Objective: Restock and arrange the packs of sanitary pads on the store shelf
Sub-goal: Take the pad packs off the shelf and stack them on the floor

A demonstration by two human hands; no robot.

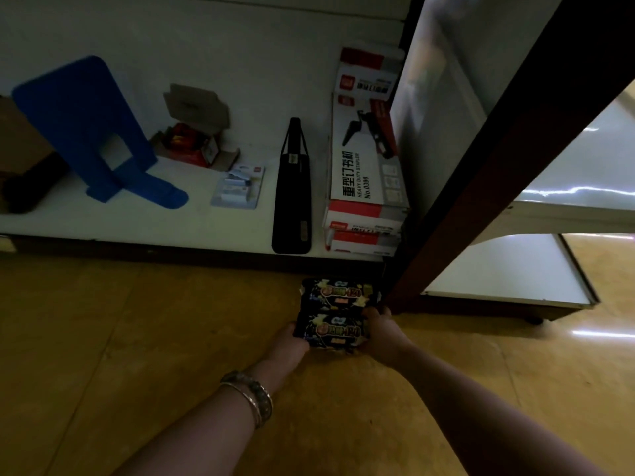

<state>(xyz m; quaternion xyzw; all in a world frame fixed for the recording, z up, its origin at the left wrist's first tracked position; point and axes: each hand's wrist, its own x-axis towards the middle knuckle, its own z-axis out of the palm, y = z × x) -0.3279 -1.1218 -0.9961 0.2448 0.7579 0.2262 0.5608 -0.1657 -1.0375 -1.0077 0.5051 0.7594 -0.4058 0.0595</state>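
Note:
Two dark packs of sanitary pads lie on the floor just below the shelf's front edge, one behind the other. The near pack point(331, 333) is held from both sides: my left hand point(290, 347) grips its left end and my right hand point(383, 334) grips its right end. The far pack point(338, 293) touches the near one and rests against the shelf base. My fingers are partly hidden under and behind the near pack. A bracelet and a watch sit on my left wrist.
The white bottom shelf point(192, 225) holds a blue bookend point(89, 132), a small blister pack point(238, 187), a black bag point(292, 194) and stacked stapler boxes point(366, 173). A dark wooden post point(481, 173) stands right of the packs, with white shelves point(508, 269) beyond it.

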